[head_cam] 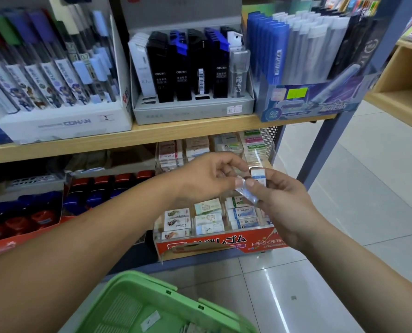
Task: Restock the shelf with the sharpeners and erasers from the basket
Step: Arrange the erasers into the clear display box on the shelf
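Note:
My right hand (282,203) grips a small white eraser with a blue label (258,175), held upright between thumb and fingers. My left hand (207,176) pinches a second, clear-wrapped eraser (247,193) that lies against the right thumb. Both hands hover in front of the red eraser display box (224,243) on the lower shelf, whose rows hold several wrapped erasers (208,215). The green basket (166,306) sits below, near my body, with a few small packets at its bottom.
The wooden upper shelf (152,135) carries boxes of pencil leads (190,68) and pens. Red and blue items (32,212) fill the lower shelf at left. A grey shelf post (332,131) stands at right, with tiled floor (344,212) beyond.

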